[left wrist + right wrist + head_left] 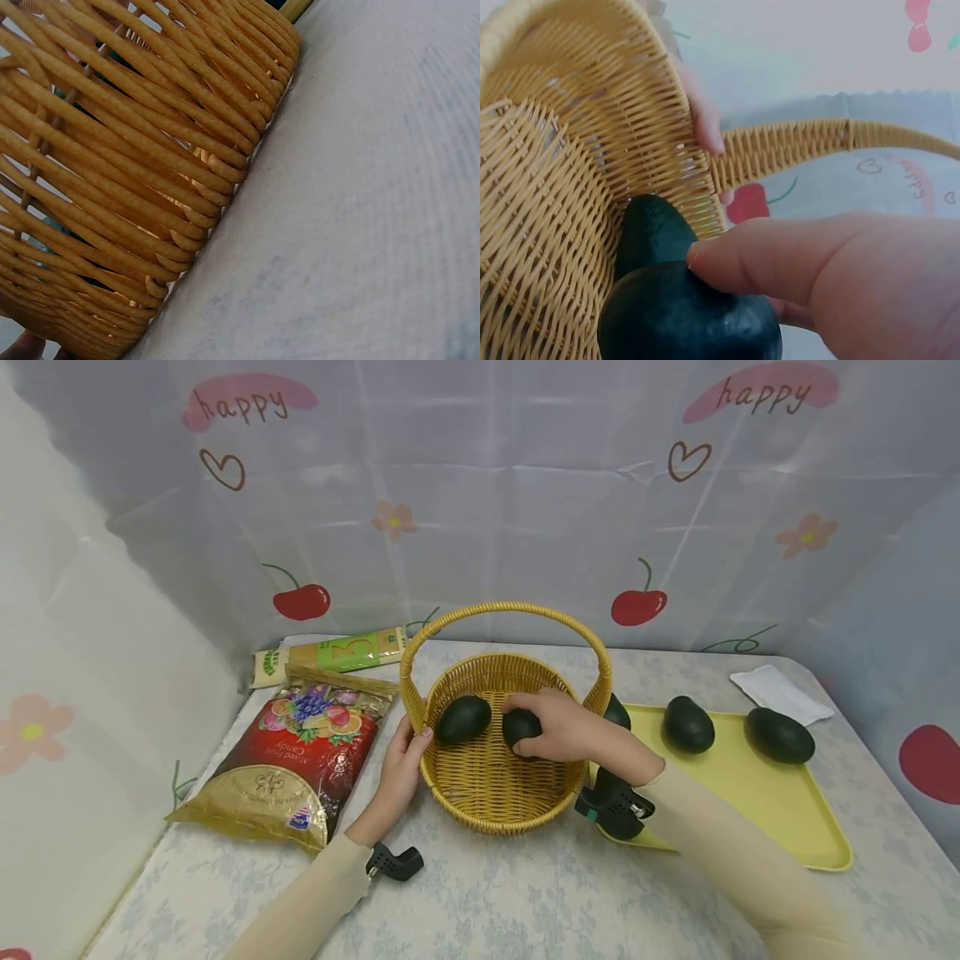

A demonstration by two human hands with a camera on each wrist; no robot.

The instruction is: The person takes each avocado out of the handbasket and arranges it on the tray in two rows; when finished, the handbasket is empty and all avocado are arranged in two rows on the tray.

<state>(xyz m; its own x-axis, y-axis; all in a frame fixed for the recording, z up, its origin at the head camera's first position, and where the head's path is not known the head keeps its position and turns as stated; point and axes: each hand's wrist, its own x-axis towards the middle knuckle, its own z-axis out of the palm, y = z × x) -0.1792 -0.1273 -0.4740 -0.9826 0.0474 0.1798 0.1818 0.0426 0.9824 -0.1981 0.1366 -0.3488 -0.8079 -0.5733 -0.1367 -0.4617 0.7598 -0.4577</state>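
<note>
A yellow wicker basket point(498, 793) with a tall arched handle stands on the table before me. My left hand point(400, 768) grips its left rim by the foot of the handle, thumb over the edge. Inside the basket, my right hand point(558, 727) holds a dark green avocado point(520, 728) between thumb and fingers. Another avocado point(463, 720) lies against the basket's left wall. In the right wrist view the held avocado point(690, 319) overlaps that one, with the thumb on its top. The left wrist view shows mainly the basket's woven outer side point(142, 150).
A yellow tray point(757, 806) at right carries several avocados point(688, 725), some partly hidden behind the basket and right wrist. Left of the basket lie a red and gold candy bag point(292, 760) and a green-labelled noodle pack point(345, 652). A white cloth point(780, 693) sits behind the tray.
</note>
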